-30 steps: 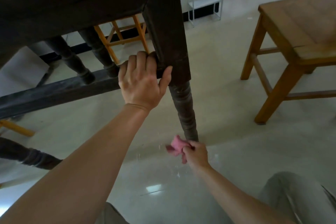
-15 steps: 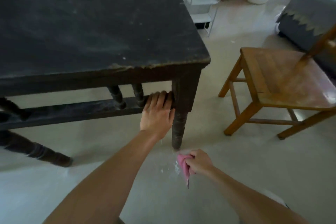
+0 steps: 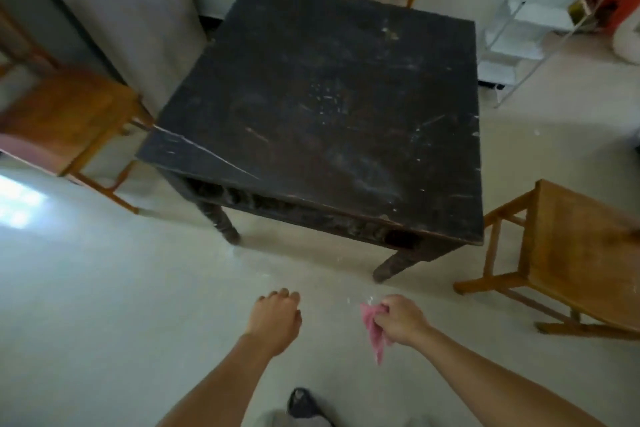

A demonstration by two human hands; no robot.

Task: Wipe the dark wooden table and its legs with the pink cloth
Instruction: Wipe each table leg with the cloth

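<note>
Fingers (image 3: 381, 311) of the right hand (image 3: 401, 321) pinch the pink cloth (image 3: 375, 338), dangling above the floor (image 3: 104, 288); the left hand (image 3: 273, 319) hangs loosely curled, empty. Both are apart from the dark wooden table (image 3: 329, 97), whose top shows pale smears, so wiping looks unfinished.

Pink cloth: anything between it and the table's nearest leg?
Head view: only bare floor, with a few white specks, between the pink cloth in the right hand and the near-right table leg.
</note>
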